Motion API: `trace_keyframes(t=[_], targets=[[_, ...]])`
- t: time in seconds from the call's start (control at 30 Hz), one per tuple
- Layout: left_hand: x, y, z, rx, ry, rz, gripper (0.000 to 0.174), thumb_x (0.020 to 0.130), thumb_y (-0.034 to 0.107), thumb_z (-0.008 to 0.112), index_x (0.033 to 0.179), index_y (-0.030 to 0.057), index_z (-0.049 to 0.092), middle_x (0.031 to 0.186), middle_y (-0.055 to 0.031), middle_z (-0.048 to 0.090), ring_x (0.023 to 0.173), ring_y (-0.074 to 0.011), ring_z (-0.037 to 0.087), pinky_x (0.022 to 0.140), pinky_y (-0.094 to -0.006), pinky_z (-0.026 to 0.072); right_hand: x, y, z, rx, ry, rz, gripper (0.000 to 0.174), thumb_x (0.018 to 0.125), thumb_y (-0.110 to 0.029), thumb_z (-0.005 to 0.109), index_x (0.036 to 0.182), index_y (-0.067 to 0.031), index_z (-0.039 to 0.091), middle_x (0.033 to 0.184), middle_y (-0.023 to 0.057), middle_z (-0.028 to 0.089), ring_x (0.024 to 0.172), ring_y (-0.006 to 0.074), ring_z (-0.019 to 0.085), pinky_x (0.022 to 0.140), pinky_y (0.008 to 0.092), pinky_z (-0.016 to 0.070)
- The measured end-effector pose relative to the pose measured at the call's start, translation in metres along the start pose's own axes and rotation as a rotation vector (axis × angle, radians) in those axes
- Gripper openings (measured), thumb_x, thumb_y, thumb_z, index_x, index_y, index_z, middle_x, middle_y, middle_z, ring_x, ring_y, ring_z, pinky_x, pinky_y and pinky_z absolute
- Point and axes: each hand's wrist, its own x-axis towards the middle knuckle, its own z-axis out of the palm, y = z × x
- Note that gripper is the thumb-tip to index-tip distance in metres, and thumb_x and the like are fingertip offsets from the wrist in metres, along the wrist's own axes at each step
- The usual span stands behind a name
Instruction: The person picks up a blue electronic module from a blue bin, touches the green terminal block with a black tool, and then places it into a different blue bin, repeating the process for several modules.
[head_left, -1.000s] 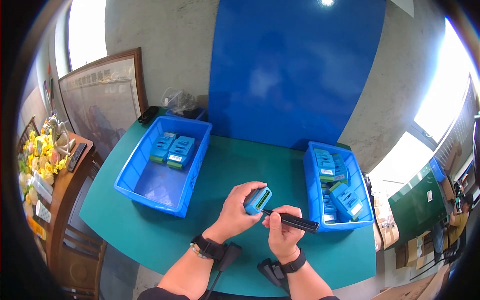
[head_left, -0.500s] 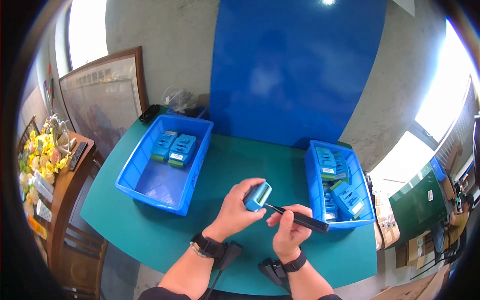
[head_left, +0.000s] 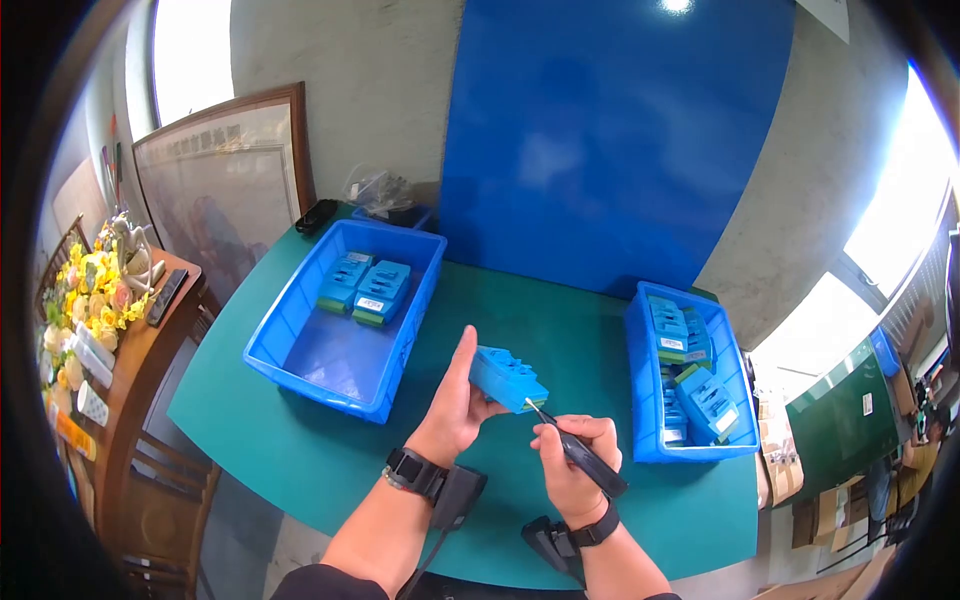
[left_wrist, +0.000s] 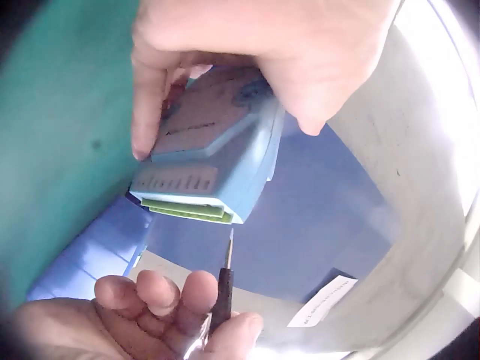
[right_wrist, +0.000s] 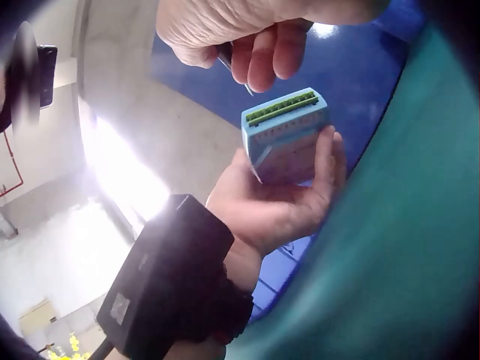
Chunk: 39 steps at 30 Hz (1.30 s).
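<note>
My left hand (head_left: 447, 412) holds a light-blue plastic module (head_left: 506, 378) over the table, thumb on one side and fingers on the other. A green terminal block (right_wrist: 282, 108) with a row of slots fills one end of it. My right hand (head_left: 572, 478) grips a black-handled screwdriver (head_left: 592, 464), its thin metal shaft pointing at the module. In the left wrist view the screwdriver tip (left_wrist: 231, 238) stands close to a corner of the module's green end. The right wrist view shows the screwdriver mostly hidden behind the right fingers (right_wrist: 262, 64).
On the green table (head_left: 500, 300), a blue bin (head_left: 262, 352) at left holds two similar modules (head_left: 382, 290). Another blue bin (head_left: 645, 420) at right holds several more (head_left: 708, 402). A blue panel (head_left: 610, 140) rises behind the table. A plastic bag (head_left: 380, 190) lies at the back left.
The left hand has turned the module so its labelled top faces up and its green end points toward the right hand. The screwdriver has swung to a steeper angle. The head view has shifted slightly.
</note>
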Motion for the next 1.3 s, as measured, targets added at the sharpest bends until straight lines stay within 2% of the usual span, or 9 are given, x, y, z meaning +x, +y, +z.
trace_keyframes(t=[0.17, 0.33, 0.57, 0.63, 0.73, 0.83, 0.97, 1.17, 1.3], targets=[[0.003, -0.003, 0.000, 0.034, 0.000, 0.016, 0.050, 0.090, 0.052, 0.054, 0.109, 0.0064, 0.049, 0.102, -0.0109, 0.059, 0.098, -0.0248, 0.061, 0.083, -0.0470, 0.0537, -0.002, 0.002, -0.002, -0.006, 0.030, 0.023, 0.023, 0.080, -0.005, 0.072, 0.085, -0.0033, 0.050, 0.073, 0.0112, 0.065, 0.062, 0.0140, 0.065, 0.054, 0.0236, 0.0516], [0.008, -0.005, -0.008, -0.038, -0.041, -0.042, 0.051, 0.090, 0.051, 0.054, 0.112, 0.0051, 0.048, 0.104, -0.0130, 0.059, 0.097, -0.0264, 0.062, 0.083, -0.0471, 0.0547, -0.002, -0.001, -0.001, 0.128, 0.069, 0.082, 0.022, 0.082, -0.007, 0.070, 0.084, -0.0025, 0.048, 0.073, 0.0122, 0.065, 0.062, 0.0150, 0.065, 0.056, 0.0248, 0.0525], [0.005, -0.005, -0.002, -0.074, -0.032, -0.092, 0.048, 0.092, 0.049, 0.051, 0.110, 0.0045, 0.049, 0.102, -0.0138, 0.060, 0.097, -0.0277, 0.064, 0.084, -0.0462, 0.0554, 0.001, -0.001, 0.000, 0.030, 0.012, 0.066, 0.022, 0.082, -0.005, 0.069, 0.085, -0.0017, 0.048, 0.075, 0.0135, 0.065, 0.062, 0.0154, 0.065, 0.056, 0.0249, 0.0528], [0.004, -0.005, -0.001, -0.086, -0.014, -0.117, 0.046, 0.092, 0.049, 0.051, 0.105, 0.0053, 0.055, 0.101, -0.0132, 0.063, 0.096, -0.0281, 0.064, 0.085, -0.0471, 0.0539, 0.000, 0.002, -0.002, -0.028, -0.014, 0.030, 0.022, 0.082, -0.004, 0.069, 0.085, -0.0015, 0.048, 0.075, 0.0136, 0.065, 0.062, 0.0155, 0.065, 0.055, 0.0249, 0.0526], [0.007, -0.006, -0.006, -0.096, -0.034, -0.123, 0.044, 0.092, 0.048, 0.051, 0.102, 0.0057, 0.058, 0.100, -0.0130, 0.065, 0.097, -0.0284, 0.064, 0.087, -0.0475, 0.0525, 0.002, -0.005, 0.001, 0.073, 0.080, 0.064, 0.021, 0.081, -0.004, 0.069, 0.084, -0.0013, 0.048, 0.072, 0.0134, 0.065, 0.061, 0.0157, 0.065, 0.054, 0.0248, 0.0520], [0.011, -0.007, -0.012, -0.113, -0.062, -0.126, 0.045, 0.091, 0.049, 0.052, 0.102, 0.0057, 0.058, 0.101, -0.0125, 0.065, 0.097, -0.0282, 0.063, 0.088, -0.0472, 0.0517, 0.005, 0.000, 0.000, -0.031, 0.069, 0.059, 0.020, 0.081, -0.003, 0.068, 0.082, -0.0016, 0.048, 0.068, 0.0126, 0.063, 0.059, 0.0152, 0.064, 0.053, 0.0249, 0.0510], [0.006, -0.003, -0.007, -0.175, -0.086, -0.133, 0.045, 0.090, 0.049, 0.053, 0.103, 0.0058, 0.058, 0.102, -0.0112, 0.064, 0.098, -0.0272, 0.063, 0.089, -0.0460, 0.0511, 0.002, 0.009, -0.004, 0.004, 0.179, 0.060, 0.016, 0.084, -0.002, 0.063, 0.081, -0.0017, 0.047, 0.063, 0.0099, 0.060, 0.052, 0.0132, 0.059, 0.049, 0.0253, 0.0479], [0.006, 0.002, -0.008, -0.086, -0.093, 0.009, 0.046, 0.091, 0.051, 0.052, 0.107, 0.0077, 0.057, 0.108, -0.0127, 0.063, 0.104, -0.0262, 0.061, 0.091, -0.0438, 0.0505, 0.009, 0.010, -0.003, 0.005, 0.245, 0.016, 0.018, 0.089, -0.012, 0.062, 0.092, -0.0021, 0.048, 0.071, 0.0071, 0.057, 0.054, 0.0117, 0.057, 0.050, 0.0249, 0.0472], [0.001, 0.006, -0.003, -0.057, -0.174, 0.024, 0.049, 0.092, 0.052, 0.049, 0.114, 0.0081, 0.056, 0.114, -0.0132, 0.062, 0.107, -0.0261, 0.060, 0.092, -0.0420, 0.0506, 0.010, 0.016, -0.004, -0.019, 0.215, 0.075, 0.020, 0.090, -0.017, 0.064, 0.093, -0.0031, 0.050, 0.067, 0.0035, 0.055, 0.053, 0.0095, 0.054, 0.049, 0.0234, 0.0451]])
